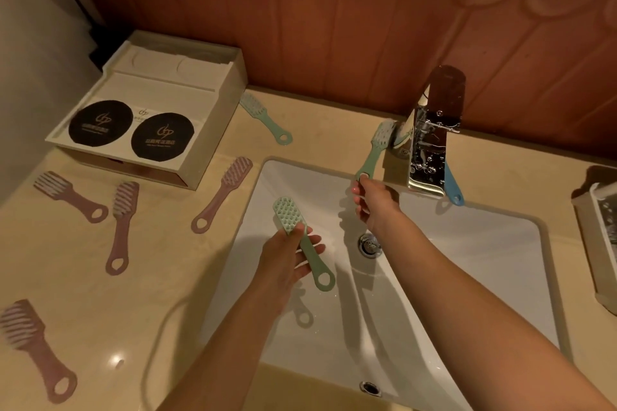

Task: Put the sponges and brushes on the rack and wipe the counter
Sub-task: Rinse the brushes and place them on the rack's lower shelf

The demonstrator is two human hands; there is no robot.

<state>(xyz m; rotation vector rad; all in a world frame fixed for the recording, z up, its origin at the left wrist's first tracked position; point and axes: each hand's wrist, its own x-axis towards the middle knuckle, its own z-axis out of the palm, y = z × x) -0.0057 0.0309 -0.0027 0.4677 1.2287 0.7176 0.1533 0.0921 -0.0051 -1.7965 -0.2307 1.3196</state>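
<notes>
**A:** What's held right now?

**B:** The left hand (287, 257) grips a mint-green plastic scrub brush (314, 264) by its handle, above the white basin (467, 243). The right hand (370, 200) pinches the loop end of a second mint-green brush (374, 150), which is propped against the chrome tap (430, 143).

**A:** How will they handle?

**B:** Light and stiff, I'd judge. They're hard plastic and may be wet and slippery near the tap. Grip the narrow handle or hook the loop, and keep off the bristles.

**A:** And the others?

**B:** Pink plastic brushes (122, 227) lie flat on the beige stone tabletop (150, 294), a third green brush (265, 118) lies beside the cream box (200, 143), and a blue brush (452, 187) sits behind the tap. What looks like the white rack (597, 243) is at the right edge, well apart.
</notes>
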